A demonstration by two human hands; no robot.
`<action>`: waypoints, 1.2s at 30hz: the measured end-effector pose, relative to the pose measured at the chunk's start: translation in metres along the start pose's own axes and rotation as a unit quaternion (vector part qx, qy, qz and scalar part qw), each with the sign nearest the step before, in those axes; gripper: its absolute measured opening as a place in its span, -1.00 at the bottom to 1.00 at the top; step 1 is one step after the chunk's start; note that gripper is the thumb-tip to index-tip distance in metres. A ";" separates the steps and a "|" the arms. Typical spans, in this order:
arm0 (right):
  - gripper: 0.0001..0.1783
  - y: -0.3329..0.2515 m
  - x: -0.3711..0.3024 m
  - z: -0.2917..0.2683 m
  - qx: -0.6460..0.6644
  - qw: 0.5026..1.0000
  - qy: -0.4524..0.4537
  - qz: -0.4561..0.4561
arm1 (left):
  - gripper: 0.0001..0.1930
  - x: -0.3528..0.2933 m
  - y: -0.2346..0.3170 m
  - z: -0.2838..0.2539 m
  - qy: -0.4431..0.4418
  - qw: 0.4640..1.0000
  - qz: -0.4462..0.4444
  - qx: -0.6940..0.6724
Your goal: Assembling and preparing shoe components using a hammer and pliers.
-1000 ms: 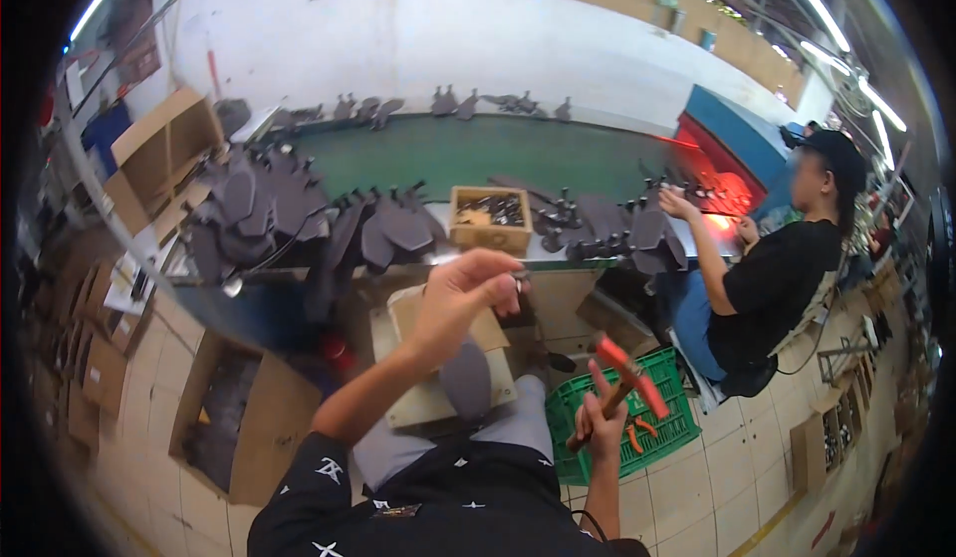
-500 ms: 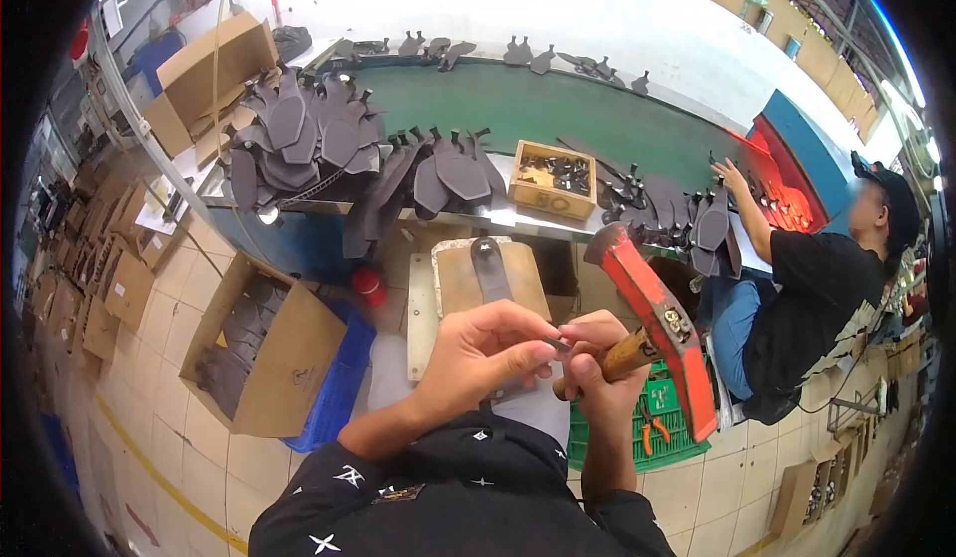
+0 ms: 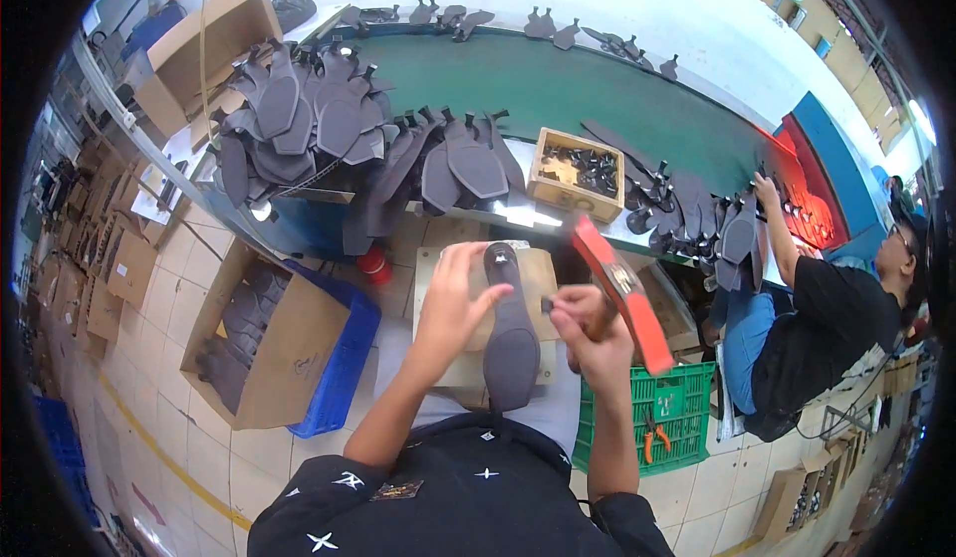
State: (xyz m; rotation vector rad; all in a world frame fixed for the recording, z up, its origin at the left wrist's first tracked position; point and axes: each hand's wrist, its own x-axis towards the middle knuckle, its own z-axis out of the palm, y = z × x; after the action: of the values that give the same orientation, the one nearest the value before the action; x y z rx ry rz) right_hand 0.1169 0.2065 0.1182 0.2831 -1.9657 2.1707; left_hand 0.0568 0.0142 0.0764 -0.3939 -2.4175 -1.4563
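Observation:
A dark grey shoe sole [image 3: 512,353] lies lengthwise on a pale block [image 3: 468,370] in front of me, its black rounded heel end [image 3: 501,261] pointing away. Just left of that end is my left hand [image 3: 450,306], fingers stretched and thumb reaching over the sole's edge. It holds nothing. To the right of the sole, my right hand [image 3: 596,336] is closed round the handle of a hammer with a red head [image 3: 625,293]. Its thumb and fingertip also pinch a small black piece [image 3: 547,305], too small to name surely.
Heaped soles [image 3: 299,124] and a wooden box of small black parts [image 3: 576,174] line the bench beside a green belt [image 3: 498,79]. A carton [image 3: 284,358] stands left, a green crate [image 3: 687,393] with orange-handled pliers [image 3: 654,440] right. A co-worker [image 3: 832,308] sits far right.
My hands have parted from each other. The left has moved to the sole's heel end, while the right keeps the hammer and has the small black piece at its fingertips.

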 end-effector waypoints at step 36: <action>-0.70 0.022 0.022 0.026 -0.183 0.981 0.019 0.056 | -0.71 0.027 -0.057 0.015 -0.098 0.973 -0.038 -0.206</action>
State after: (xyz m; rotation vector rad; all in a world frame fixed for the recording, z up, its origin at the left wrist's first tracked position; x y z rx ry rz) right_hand 0.0896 0.1786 0.1056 0.0733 -2.3547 1.8057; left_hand 0.0092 0.0044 0.0341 -0.5634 -2.2814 -2.0470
